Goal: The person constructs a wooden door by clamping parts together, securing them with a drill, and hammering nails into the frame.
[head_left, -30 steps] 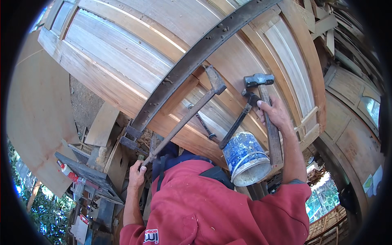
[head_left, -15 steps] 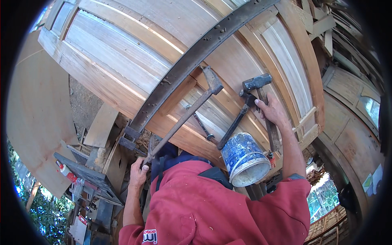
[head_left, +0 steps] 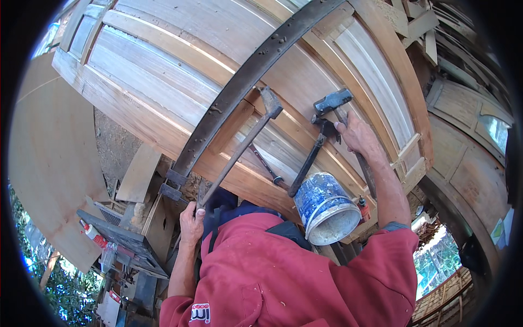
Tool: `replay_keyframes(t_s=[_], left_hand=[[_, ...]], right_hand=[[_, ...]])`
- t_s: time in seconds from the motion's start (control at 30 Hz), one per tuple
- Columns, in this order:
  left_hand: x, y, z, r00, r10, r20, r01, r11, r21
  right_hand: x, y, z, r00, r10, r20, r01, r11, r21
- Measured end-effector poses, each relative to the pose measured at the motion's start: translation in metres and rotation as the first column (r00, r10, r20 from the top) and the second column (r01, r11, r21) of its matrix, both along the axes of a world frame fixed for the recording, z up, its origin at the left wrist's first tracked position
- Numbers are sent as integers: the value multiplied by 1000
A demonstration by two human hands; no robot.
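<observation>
right fingers (head_left: 341, 128) grasp sledge (head_left: 333, 102) by handle, head just beyond them, handle slanting to door's (head_left: 147, 60) near edge; left fingers (head_left: 199, 216) grasp long hammer (head_left: 234, 159), grip end just off near edge.

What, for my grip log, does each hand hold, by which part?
Left hand: long-handled tool, handle's end. Right hand: sledgehammer, handle near its head.
</observation>
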State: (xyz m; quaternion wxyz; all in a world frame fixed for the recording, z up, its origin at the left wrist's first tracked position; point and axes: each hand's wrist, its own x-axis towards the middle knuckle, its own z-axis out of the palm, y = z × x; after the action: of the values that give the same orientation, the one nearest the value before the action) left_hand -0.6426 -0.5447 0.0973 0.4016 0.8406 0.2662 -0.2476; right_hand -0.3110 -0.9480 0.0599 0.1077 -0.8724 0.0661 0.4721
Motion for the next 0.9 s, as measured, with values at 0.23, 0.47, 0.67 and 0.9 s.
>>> replay_keyframes(t_s=[0.23,0.47,0.67,0.9], left_hand=[[-11,7,-5,1000,-11,2,11,1000,4],[-19,10,-10,1000,-4,-20,3,999,-46],[-47,30,-17,999,-30,-37,26,994,-107],[-78,55,-20,998,-42,-42,35,985,-167]], right_hand=[[-10,2,1,997,-69,23,68,996,60],[-20,-4,-6,989,-141,51,136,987,89],[-24,-3,-12,991,-122,58,116,989,91],[-30,1,6,964,-117,241,74,980,183]])
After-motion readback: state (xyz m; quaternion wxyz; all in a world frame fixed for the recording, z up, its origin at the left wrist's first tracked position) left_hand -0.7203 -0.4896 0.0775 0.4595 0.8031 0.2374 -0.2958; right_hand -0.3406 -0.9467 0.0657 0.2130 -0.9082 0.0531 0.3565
